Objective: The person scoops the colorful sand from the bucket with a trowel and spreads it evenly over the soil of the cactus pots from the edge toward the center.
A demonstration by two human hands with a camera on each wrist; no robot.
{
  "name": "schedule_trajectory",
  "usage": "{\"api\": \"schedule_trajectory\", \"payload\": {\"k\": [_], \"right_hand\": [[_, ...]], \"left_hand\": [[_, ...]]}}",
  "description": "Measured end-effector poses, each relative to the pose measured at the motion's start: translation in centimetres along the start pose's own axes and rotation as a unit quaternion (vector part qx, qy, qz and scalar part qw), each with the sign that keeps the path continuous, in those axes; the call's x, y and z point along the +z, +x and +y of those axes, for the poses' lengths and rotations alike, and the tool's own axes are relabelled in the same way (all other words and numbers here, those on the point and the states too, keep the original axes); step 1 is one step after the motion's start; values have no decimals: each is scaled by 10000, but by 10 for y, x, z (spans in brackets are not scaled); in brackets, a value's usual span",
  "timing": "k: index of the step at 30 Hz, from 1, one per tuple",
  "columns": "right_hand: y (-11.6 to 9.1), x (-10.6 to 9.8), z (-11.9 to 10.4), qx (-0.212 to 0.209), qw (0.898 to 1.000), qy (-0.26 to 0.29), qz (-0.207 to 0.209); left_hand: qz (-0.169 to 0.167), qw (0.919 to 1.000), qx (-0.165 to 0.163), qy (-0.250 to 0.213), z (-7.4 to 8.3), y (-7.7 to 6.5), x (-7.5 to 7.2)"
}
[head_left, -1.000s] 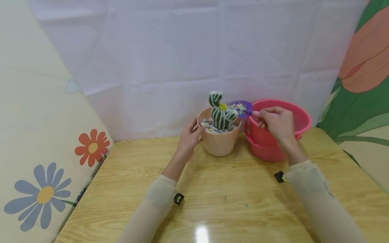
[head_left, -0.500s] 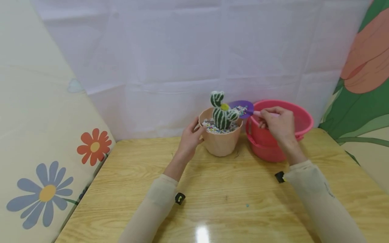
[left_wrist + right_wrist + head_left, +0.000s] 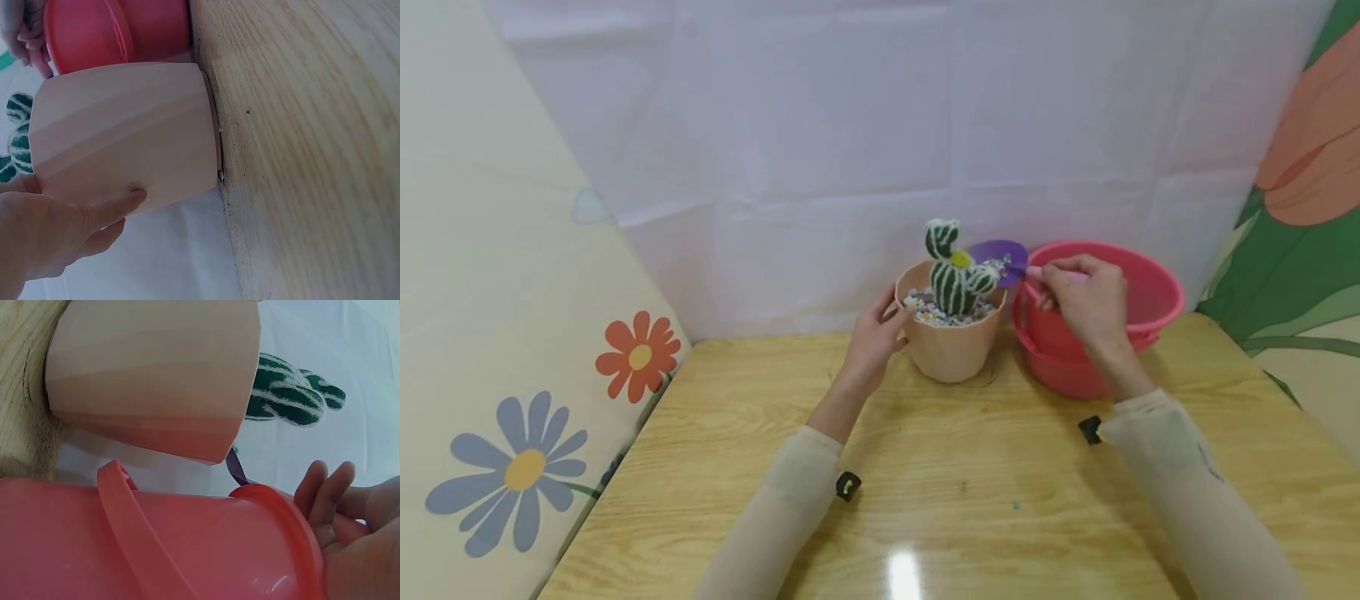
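Note:
A peach flower pot (image 3: pixel 951 354) stands upright on the table, holding a knitted green-and-white cactus (image 3: pixel 950 292) with a yellow flower. Multicoloured granules surround the cactus base. My left hand (image 3: pixel 871 342) holds the pot's left side, the thumb on its outer wall (image 3: pixel 125 131) in the left wrist view. With my right hand (image 3: pixel 1093 300) I pinch the pink handle of a toy shovel (image 3: pixel 996 250). Its purple blade, bearing some granules, tilts over the pot's right rim behind the cactus. In the right wrist view the pink bucket (image 3: pixel 187 544) hides most of the shovel.
The pink bucket (image 3: pixel 1067 375) stands close to the pot's right, under my right hand. A white cloth (image 3: pixel 820 167) hangs behind. Two small black objects, one a tag-like piece (image 3: pixel 847 486), appear near my sleeves. A tiny blue speck lies on the wooden table (image 3: pixel 925 467).
Fewer granules lie on the shovel blade, and those left sit nearer its handle. The left hand keeps its hold on the pot. The whole head view has shifted slightly.

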State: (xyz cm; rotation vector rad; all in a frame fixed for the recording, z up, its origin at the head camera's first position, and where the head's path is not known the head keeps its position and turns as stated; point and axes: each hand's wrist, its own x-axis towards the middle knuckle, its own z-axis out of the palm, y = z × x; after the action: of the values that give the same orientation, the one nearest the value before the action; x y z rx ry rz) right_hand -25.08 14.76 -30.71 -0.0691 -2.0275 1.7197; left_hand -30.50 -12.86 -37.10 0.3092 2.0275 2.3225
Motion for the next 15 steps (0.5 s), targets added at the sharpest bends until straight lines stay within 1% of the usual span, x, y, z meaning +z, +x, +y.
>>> {"api": "schedule_trajectory", "payload": {"k": [6,12,15], "right_hand": [[1,4,-2,-73,9999,-109,-45],[2,8,-2,-254,9995,-206,-34],[3,10,-2,-320,9992,-232,-96]], "left_hand": [[5,10000,18,-10,2,0,-1],[12,10000,10,-2,2,0,0],[-4,10000,10,-6,1,0,0]]}}
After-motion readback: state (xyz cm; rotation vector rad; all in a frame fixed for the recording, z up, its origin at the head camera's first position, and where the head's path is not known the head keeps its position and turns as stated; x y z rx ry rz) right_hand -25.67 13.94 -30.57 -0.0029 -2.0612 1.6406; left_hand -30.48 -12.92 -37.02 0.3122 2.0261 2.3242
